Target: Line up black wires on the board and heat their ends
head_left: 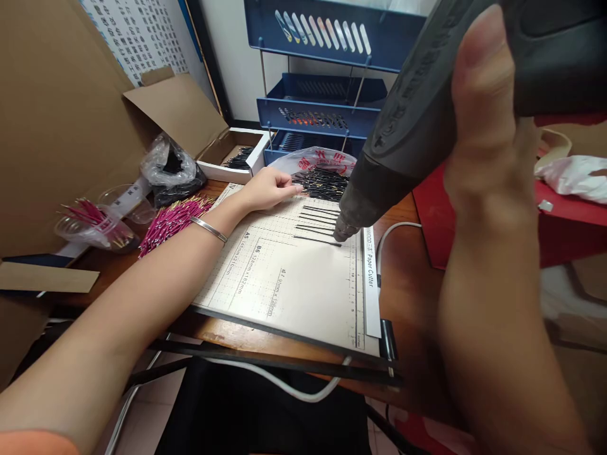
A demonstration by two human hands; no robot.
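My right hand [488, 139] grips a dark grey heat gun [412, 120], its thumb along the body. The gun's nozzle points down to the left, over the right ends of several thin black pieces [317, 229]. These lie apart in a rough row on a cream paper cutter board [303, 284]. My left hand [269, 189] rests at the board's far edge, fingers curled together beside a heap of black pieces [325, 183]; what they hold, if anything, is hidden. A silver bangle [208, 229] circles the left wrist.
Magenta pieces with gold ends [173, 221] lie left of the board, near a clear cup [111, 230] holding more. Behind stand an open cardboard box [232, 151] and blue tiered trays [322, 114]. A white cable [386, 243] and a red box [559, 218] lie right.
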